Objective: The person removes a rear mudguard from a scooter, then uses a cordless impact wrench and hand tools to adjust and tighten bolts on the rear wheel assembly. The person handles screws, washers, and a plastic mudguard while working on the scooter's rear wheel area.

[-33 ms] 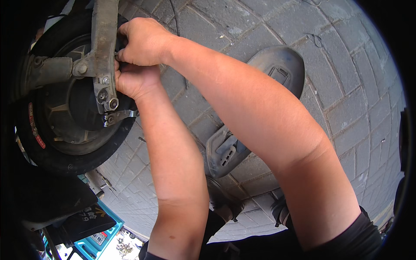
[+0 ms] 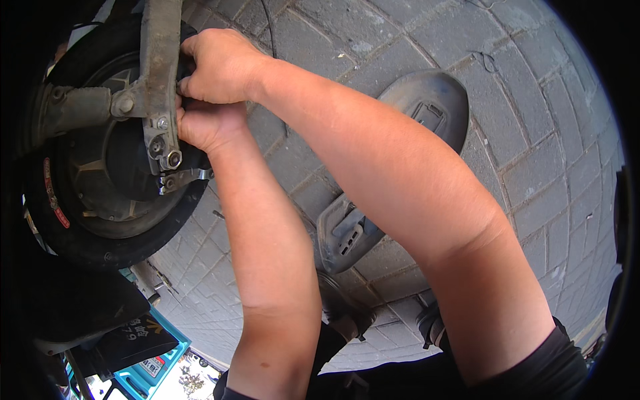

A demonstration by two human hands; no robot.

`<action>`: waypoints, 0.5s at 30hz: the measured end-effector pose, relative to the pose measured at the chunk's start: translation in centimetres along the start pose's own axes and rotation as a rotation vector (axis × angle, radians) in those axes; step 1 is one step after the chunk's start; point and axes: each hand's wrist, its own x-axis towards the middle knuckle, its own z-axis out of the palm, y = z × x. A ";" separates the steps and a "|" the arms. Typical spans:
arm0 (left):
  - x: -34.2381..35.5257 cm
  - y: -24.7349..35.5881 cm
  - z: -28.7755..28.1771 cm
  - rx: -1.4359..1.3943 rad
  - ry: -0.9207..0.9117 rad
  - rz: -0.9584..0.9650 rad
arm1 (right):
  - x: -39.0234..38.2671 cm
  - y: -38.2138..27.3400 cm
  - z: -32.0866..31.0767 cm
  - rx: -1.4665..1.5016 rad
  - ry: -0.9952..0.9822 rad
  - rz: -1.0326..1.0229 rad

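Note:
A scooter-like wheel with a black tyre (image 2: 117, 257) and a dusty hub (image 2: 107, 177) stands at the left. In front of it runs a grimy metal arm (image 2: 160, 60) with bolts and a large nut at its lower end. At the arm's right edge my right hand (image 2: 223, 67) is closed, thumb and fingers bent together against the metal. Directly beneath it, my left hand (image 2: 213, 125) lies palm up with its fingers curled in behind the arm. Most of those fingertips are hidden, and whatever is between them cannot be made out.
On the grey paving bricks (image 2: 533, 173) lies a long dark plastic cover (image 2: 450, 100), partly behind my right forearm. A thin cable (image 2: 270, 27) hangs near my right hand. A turquoise box (image 2: 157, 373) and a black bag (image 2: 143, 340) are at the lower left.

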 end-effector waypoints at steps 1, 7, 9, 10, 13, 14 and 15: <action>0.0 0.0 0.0 -0.007 -0.042 0.013 | -0.2 -0.1 0.1 0.023 -0.029 -0.017; 0.5 -0.2 -0.5 0.055 -0.095 0.075 | -0.7 -0.6 0.1 0.005 0.001 0.028; 0.5 -0.1 -0.7 0.055 -0.088 0.065 | -0.7 -0.6 0.0 0.015 -0.027 0.058; 0.5 -0.1 -0.8 0.052 -0.076 0.063 | -0.8 -0.6 -0.1 0.006 -0.043 0.085; 0.3 0.3 -0.9 -0.038 -0.126 -0.016 | -1.1 -0.6 -0.2 0.029 -0.001 0.072; 0.2 0.4 -0.9 -0.082 -0.069 -0.043 | -1.2 -0.6 -0.1 0.032 -0.001 0.087; 0.2 0.4 -0.9 -0.053 -0.122 -0.040 | -1.2 -0.6 -0.1 0.035 -0.001 0.101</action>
